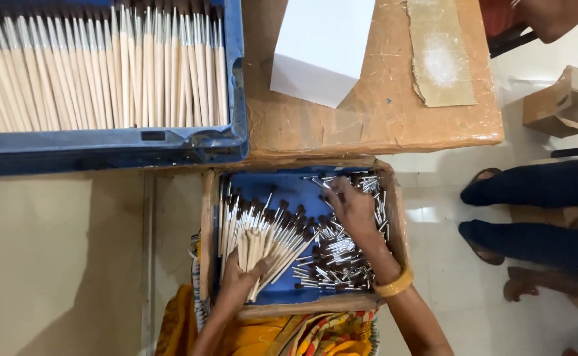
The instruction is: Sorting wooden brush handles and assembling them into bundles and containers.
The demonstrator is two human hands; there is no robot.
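Under right-hand fingers (339,191): loose brush heads (341,254).

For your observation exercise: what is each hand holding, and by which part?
Left hand grips a bundle of brushes by the wooden handle ends. Right hand rests on loose brush heads; grip unclear.

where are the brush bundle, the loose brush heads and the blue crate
brush bundle (262,237), head view, on the pale handles
loose brush heads (332,267), head view, middle of the pile
blue crate (104,148), head view, on its near wall
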